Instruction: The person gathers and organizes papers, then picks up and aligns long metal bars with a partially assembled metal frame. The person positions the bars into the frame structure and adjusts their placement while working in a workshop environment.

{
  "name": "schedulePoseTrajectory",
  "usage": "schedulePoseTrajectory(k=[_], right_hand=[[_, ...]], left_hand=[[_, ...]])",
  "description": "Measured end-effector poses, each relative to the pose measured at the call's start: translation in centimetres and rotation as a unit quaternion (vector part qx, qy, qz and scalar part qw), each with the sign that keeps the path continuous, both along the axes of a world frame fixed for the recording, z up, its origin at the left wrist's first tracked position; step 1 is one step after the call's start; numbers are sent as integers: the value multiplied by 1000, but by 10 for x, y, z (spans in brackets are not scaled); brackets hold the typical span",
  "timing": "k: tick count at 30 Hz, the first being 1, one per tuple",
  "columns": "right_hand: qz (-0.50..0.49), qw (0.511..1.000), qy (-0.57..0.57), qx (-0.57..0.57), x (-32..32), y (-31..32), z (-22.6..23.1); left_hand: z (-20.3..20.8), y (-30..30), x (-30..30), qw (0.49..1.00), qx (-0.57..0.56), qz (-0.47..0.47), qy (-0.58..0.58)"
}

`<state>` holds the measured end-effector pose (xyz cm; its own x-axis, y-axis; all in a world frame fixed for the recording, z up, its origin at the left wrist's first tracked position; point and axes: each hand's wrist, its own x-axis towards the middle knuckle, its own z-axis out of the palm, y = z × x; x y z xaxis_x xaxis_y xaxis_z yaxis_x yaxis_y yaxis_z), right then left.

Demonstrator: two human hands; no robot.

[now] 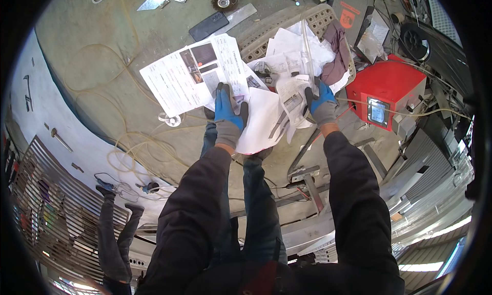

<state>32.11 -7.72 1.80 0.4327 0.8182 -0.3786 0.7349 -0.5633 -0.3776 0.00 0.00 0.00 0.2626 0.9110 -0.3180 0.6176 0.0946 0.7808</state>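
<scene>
Both hands clamp paper sheets (pixel 264 118) above a crate (pixel 287 26), red box (pixel 387 87) beside.

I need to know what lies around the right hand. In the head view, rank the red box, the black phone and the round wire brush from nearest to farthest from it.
1. Red box: just to the right of the right hand, nearest.
2. Black phone: up and to the left, on the floor beyond the papers.
3. Round wire brush: farthest, near the top edge, just past the phone.
</scene>
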Motion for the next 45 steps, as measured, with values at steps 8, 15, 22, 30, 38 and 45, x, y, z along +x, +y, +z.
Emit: schedulePoseTrajectory(k=[8, 15, 22, 30, 38, 45], right_hand=[[9, 983, -121, 138, -51, 30, 22], [234, 969, -74, -5, -159, 67, 15], [263, 965, -1, -21, -160, 29, 19], [127, 986, 38, 106, -75, 8, 84], [5, 992, -21, 122, -94, 30, 160], [71, 978, 148, 132, -195, 47, 312]], left_hand=[[-4, 6, -5, 993, 57, -62, 78], [-7, -23, -4, 976, -108, 165, 96], [11, -18, 16, 997, 10, -3, 76], [14, -13, 65, 972, 2, -232, 43], [108, 15, 28, 978, 44, -206, -7], [307, 59, -51, 982, -44, -178, -53]])
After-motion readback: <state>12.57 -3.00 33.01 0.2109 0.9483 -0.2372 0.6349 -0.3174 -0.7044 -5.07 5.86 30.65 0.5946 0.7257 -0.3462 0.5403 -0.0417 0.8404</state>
